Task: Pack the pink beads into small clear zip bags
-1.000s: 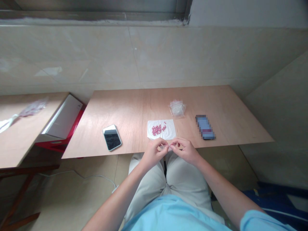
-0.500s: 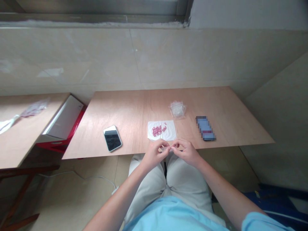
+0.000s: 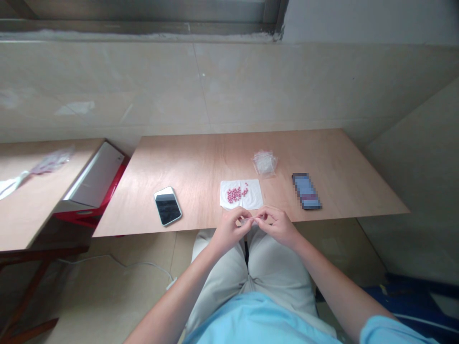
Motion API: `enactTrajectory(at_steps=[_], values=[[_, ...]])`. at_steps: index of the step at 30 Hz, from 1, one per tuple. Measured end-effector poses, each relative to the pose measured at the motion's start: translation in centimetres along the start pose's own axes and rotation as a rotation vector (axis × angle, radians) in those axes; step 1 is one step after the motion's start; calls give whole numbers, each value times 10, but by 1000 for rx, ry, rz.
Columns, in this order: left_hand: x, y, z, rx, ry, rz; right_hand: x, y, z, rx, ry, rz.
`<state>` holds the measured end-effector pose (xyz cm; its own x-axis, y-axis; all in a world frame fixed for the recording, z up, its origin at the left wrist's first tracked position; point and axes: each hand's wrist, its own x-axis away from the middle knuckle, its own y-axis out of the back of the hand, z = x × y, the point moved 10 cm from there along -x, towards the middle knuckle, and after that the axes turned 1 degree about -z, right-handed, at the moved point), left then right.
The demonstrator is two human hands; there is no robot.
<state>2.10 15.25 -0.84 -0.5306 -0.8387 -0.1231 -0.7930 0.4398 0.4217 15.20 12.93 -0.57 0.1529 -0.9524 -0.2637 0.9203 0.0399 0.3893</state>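
Note:
My left hand (image 3: pixel 233 228) and my right hand (image 3: pixel 278 228) meet at the table's front edge, thumbs and fingers pinched. Between them is a small clear plastic bag (image 3: pixel 245 221), mostly hidden by the fingers; a pinkish line shows along its edge. Just beyond my fingertips a white cloth or tissue (image 3: pixel 254 199) lies on the table, bearing a cluster of small pink-red beads (image 3: pixel 234 194). Farther back lies a stack of clear plastic bags (image 3: pixel 265 163).
On the wooden table (image 3: pixel 186 157), a phone (image 3: pixel 168 207) lies to the left and a pixelated phone-like device (image 3: pixel 307 191) to the right. A second table (image 3: pixel 21 210) stands at far left, with a plastic packet (image 3: pixel 53 160) on it. A white cable (image 3: pixel 139 263) crosses the floor.

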Motion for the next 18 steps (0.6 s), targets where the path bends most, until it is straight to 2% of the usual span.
enactTrajectory(at_steps=[18], values=[[0,4,0,-23,-17,-36,0,5,-2,5,-24,-22]])
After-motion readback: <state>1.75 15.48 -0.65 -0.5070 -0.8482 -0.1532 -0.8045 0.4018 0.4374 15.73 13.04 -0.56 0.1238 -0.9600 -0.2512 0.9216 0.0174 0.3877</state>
